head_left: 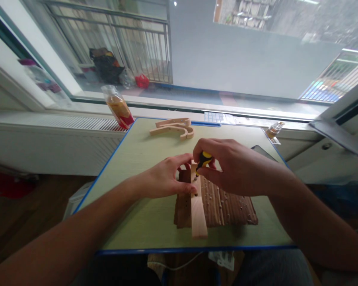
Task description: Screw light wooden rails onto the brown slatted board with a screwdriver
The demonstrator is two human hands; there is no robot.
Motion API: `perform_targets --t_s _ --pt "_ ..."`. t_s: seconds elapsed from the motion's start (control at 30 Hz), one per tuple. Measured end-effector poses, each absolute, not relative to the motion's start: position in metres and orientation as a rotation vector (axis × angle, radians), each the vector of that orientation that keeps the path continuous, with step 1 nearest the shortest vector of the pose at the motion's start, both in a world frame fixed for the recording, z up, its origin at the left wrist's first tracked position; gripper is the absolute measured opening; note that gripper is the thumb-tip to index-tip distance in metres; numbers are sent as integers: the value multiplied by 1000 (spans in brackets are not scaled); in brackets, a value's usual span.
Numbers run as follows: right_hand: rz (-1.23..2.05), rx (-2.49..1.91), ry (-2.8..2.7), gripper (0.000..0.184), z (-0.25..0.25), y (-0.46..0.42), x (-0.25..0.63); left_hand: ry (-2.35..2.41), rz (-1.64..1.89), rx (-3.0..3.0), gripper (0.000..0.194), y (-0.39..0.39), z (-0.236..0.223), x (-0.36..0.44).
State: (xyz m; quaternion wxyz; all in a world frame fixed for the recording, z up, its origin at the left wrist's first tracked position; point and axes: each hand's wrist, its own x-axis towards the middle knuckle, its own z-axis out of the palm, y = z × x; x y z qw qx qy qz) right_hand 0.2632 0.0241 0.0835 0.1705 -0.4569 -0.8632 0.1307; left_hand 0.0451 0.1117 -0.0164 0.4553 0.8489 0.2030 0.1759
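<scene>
My right hand is closed around the black and yellow handle of a screwdriver, which tilts down toward a screw in a pale wooden strip. My left hand grips the same strip from the left, the thumb on its top face near a dark hole. Beneath the strip lies a brown corrugated cardboard piece dotted with holes. The tip of the screwdriver is small, and I cannot tell whether it sits in the screw.
Curved wooden pieces lie at the back of the pale green table. A dark flat device is partly behind my right arm. A drink bottle stands by the window, and a smaller bottle is at the back right.
</scene>
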Motion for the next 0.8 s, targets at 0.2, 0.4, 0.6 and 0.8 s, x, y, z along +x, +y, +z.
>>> perform_targets --t_s 0.2,0.4,0.6,0.8 --pt "236 -1342 -2426 10 80 25 260 524 428 2081 67 112 -17 44" --pt "177 -1399 -2418 13 76 28 257 532 400 2081 58 111 -15 44" --pt "231 -1434 -2407 15 77 30 258 567 388 2064 68 111 -15 45" --pt "382 -1289 -2488 16 82 27 266 538 417 2097 66 110 -15 47"
